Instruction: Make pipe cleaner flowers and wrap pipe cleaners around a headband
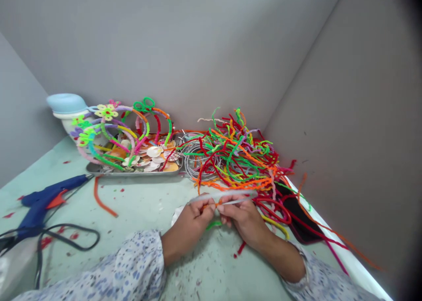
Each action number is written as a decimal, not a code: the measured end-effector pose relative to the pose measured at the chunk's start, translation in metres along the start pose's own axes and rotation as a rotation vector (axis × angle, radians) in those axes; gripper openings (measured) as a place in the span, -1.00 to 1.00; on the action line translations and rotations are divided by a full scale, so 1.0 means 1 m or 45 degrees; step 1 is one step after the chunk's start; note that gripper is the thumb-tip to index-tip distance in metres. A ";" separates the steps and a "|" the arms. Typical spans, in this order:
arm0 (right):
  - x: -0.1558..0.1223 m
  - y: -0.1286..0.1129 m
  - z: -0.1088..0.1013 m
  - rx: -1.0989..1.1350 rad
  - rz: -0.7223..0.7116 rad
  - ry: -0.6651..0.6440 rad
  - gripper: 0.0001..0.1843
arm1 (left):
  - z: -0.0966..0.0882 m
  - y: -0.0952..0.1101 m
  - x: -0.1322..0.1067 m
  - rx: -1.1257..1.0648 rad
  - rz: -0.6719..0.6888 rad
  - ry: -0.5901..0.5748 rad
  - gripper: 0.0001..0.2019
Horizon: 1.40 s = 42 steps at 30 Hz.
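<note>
My left hand point(190, 222) and my right hand point(246, 219) meet low over the table, thumbs and fingertips pinched close together. Between them shows a short bit of orange pipe cleaner point(216, 204), with both hands closed on it. A pale, whitish thin band point(242, 193), blurred, runs across just behind the fingers and seems to be held with it; whether the pipe cleaner wraps around it is hidden. Below the fingertips a green pipe cleaner piece point(214, 225) shows. A white object point(176, 215), partly covered, lies beside my left hand.
A metal tray point(141, 173) holds shells and fuzzy headbands point(135, 116). Right of it are wire coils point(201, 160) and heaped pipe cleaners point(237, 151). A blue glue gun point(42, 204) with black cord lies left, a white-blue container point(67, 107) behind. A black flat object point(300, 219) rests right.
</note>
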State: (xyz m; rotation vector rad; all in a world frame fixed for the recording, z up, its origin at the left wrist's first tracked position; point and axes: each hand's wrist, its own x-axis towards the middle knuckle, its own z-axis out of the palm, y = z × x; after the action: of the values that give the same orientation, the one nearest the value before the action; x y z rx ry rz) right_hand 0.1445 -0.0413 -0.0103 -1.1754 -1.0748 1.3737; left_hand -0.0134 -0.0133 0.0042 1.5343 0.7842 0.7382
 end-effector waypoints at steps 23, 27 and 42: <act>0.003 0.002 0.000 -0.015 -0.016 0.014 -0.86 | 0.000 0.002 -0.002 -0.020 -0.023 0.014 -0.75; 0.003 0.002 -0.002 -0.087 -0.010 -0.014 -0.89 | 0.002 0.006 -0.003 0.094 0.013 0.045 -0.75; 0.001 -0.001 0.005 -0.198 -0.066 0.140 -0.86 | 0.002 0.009 -0.001 0.051 -0.041 0.092 -0.76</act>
State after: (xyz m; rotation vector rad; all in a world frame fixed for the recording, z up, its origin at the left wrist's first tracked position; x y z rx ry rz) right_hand 0.1399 -0.0401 -0.0090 -1.3113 -1.1415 1.1879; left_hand -0.0120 -0.0163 0.0126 1.5344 0.8804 0.7614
